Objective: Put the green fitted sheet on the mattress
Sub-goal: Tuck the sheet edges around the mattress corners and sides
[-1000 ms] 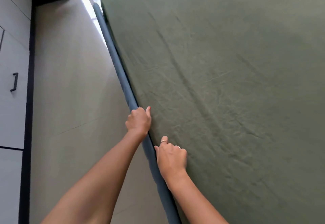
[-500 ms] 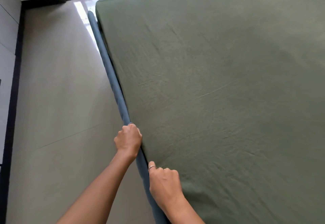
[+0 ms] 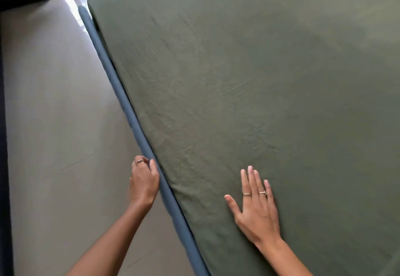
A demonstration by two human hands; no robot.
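Right hand (image 3: 256, 208) now lies flat on the green sheet (image 3: 249, 81); left hand (image 3: 144, 180) apparently curls, grasping nothing, beside the blue rail (image 3: 132, 120).

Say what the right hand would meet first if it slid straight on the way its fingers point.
Only more green fitted sheet: the right hand lies flat on it, fingers pointing up the bed, and nothing else shows in that line within the picture.

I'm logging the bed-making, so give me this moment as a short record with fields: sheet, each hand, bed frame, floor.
sheet: green, spread over the mattress top, lightly creased
left hand: at the bed's edge, fingers curled by the frame, grip on cloth unclear
right hand: flat on the sheet, fingers spread, rings on two fingers
frame: blue padded rail along the sheet's edge
floor: pale, glossy
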